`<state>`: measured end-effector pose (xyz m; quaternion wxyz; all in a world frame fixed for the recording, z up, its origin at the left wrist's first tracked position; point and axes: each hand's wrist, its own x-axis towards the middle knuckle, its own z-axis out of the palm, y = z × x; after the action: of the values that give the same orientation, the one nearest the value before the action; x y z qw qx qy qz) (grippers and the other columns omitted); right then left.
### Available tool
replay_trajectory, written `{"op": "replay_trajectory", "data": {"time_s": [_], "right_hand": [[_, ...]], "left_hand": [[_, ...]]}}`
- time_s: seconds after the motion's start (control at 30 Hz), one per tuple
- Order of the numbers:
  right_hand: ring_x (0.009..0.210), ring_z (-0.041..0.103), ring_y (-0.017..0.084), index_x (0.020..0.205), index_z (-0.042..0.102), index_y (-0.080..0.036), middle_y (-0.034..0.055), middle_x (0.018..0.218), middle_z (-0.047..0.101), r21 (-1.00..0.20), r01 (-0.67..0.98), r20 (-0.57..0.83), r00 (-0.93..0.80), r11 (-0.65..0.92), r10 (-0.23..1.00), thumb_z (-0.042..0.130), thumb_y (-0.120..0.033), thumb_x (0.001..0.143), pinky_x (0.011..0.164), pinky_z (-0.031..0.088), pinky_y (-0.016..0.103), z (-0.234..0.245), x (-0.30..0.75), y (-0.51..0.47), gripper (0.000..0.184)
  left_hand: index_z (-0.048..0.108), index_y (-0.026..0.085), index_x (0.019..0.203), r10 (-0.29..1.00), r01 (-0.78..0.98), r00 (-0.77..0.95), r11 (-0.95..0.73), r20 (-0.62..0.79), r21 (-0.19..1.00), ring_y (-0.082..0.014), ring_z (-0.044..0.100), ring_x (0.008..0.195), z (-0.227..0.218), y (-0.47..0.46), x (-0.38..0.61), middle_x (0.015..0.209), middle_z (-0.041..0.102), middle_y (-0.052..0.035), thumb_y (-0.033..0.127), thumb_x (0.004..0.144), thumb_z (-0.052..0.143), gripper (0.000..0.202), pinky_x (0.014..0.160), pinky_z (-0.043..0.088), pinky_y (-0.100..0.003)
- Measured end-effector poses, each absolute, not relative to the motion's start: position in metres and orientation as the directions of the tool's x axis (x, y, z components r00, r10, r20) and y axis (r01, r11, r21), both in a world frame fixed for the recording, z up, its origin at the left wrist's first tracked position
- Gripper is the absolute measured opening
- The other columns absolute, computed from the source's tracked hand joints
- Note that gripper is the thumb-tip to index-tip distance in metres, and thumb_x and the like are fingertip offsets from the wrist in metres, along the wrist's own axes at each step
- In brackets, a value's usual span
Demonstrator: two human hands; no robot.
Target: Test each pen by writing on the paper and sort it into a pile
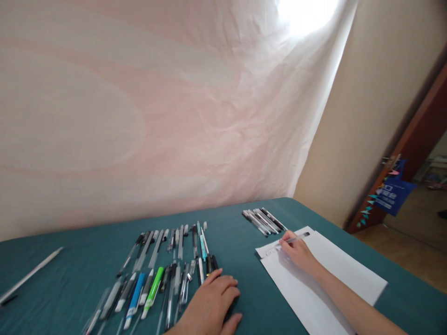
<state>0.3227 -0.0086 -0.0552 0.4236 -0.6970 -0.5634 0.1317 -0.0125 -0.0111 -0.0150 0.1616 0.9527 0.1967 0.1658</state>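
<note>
My right hand (298,253) pinches a clear pen (296,239) with its tip down on the white paper (349,272), near the sheet's far left corner where faint marks show. My left hand (213,302) rests flat on the teal tablecloth (80,265), fingers stretched out and holding nothing, right beside the near end of a spread of several pens (167,270). In that spread lie a green highlighter (152,286) and a blue pen (135,293).
A small group of several dark and silver pens (264,220) lies beyond the paper. A single white pen (30,275) lies at the far left. A white sheet (157,116) hangs behind the table. An open doorway (415,186) is at right.
</note>
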Motion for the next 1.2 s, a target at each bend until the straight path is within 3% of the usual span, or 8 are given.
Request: {"op": "replay_trajectory", "data": {"time_s": [0.77,1.2], "right_hand": [[0.049,0.043,0.013,0.063,0.046,-0.021,-0.0063,0.050,0.043,-0.745,0.667,0.275,0.323,-0.012,0.906,0.046,-0.036,0.076,0.049,0.031,0.024,-0.057,0.325,-0.010,0.020],[0.046,0.041,0.011,0.060,0.040,-0.022,-0.0056,0.049,0.041,-0.846,0.534,0.279,0.441,0.000,0.853,0.043,-0.037,0.078,0.047,0.034,0.023,-0.057,0.325,-0.012,0.024]], "left_hand": [[0.054,0.023,0.110,0.442,0.327,0.864,-0.856,0.240,0.400,-0.0197,0.050,0.110,-0.008,-0.014,-0.014,0.115,0.057,-0.0068,0.031,0.081,0.050,0.030,0.106,0.023,-0.043],[0.054,0.022,0.110,0.448,0.346,0.871,-0.851,0.202,0.394,-0.0211,0.050,0.110,-0.003,-0.015,-0.014,0.117,0.057,-0.0077,0.030,0.080,0.052,0.031,0.106,0.023,-0.045]]}}
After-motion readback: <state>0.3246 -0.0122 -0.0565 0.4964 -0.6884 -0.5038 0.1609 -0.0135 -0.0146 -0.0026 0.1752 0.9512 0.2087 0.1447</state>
